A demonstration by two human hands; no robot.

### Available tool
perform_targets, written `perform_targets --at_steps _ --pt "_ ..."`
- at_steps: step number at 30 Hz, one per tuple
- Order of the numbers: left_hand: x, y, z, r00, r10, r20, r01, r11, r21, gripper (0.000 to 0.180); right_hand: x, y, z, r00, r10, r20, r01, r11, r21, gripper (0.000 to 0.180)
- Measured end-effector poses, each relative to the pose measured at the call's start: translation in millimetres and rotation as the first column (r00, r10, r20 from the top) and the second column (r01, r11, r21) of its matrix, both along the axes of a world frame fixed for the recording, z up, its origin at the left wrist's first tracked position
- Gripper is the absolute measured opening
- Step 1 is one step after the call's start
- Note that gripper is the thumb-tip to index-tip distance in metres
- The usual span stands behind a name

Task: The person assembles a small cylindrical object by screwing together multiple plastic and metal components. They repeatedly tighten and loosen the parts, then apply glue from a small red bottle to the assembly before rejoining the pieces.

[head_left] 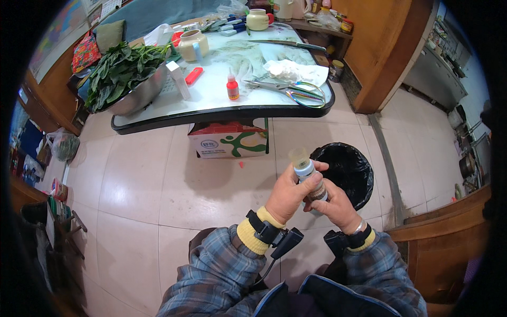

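**Two hands close around a small cylindrical bottle**

Both bare hands grip a small cylindrical bottle (304, 170) with a smooth, pale-blue collar and a translucent yellowish top, held tilted above the floor in front of the worktop. The left hand (287, 194) wraps its upper part; the right hand (338, 207) clasps the lower end. Just beyond them stands a round bin lined with wrinkled, glossy black plastic (364, 182).

The black-edged worktop (211, 103) has a whitish top smeared with green. On it sit a curved, shiny metal bowl (141, 97) heaped with dark leafy greens (121, 71), a red squeeze bottle (232, 89), rainbow-handled metal scissors (289, 90) and a crumpled white cloth (296, 71). Underneath is a printed cardboard box (229, 145). Pale, glossy tiles (132, 169) cover the floor; brown wooden panelling (383, 47) stands at right.
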State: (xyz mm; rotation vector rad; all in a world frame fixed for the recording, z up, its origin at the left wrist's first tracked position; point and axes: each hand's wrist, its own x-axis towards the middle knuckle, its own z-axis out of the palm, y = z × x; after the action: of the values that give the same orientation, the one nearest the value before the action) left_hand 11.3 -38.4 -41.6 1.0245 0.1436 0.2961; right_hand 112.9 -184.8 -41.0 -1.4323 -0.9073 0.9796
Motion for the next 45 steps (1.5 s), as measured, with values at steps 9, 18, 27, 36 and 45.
perform_targets --at_steps 9,18,27,36,45 --pt "-23 68 1 0.831 0.541 0.131 -0.536 0.841 -0.076 0.026 -4 29 -21 0.997 -0.078 0.004 0.078 0.99 -0.117 0.033" --pt "-34 99 -2 0.862 0.498 0.101 -0.5 0.866 -0.006 0.045 -11 42 -36 0.994 -0.077 0.073 0.087 0.987 -0.135 0.021" --pt "-35 100 -3 0.896 0.39 0.212 -0.347 0.913 -0.216 0.062 -11 43 -33 0.987 -0.118 0.11 0.129 0.987 -0.099 0.016" --pt "-12 37 -5 0.975 0.07 0.21 -0.095 0.989 0.111 0.05 -8 28 -9 0.967 -0.098 -0.236 0.127 0.986 0.109 0.055" --pt "0 5 5 0.982 -0.068 0.176 0.051 0.994 0.1 0.058 6 0 -4 0.936 -0.053 -0.349 0.099 0.988 0.117 0.06"
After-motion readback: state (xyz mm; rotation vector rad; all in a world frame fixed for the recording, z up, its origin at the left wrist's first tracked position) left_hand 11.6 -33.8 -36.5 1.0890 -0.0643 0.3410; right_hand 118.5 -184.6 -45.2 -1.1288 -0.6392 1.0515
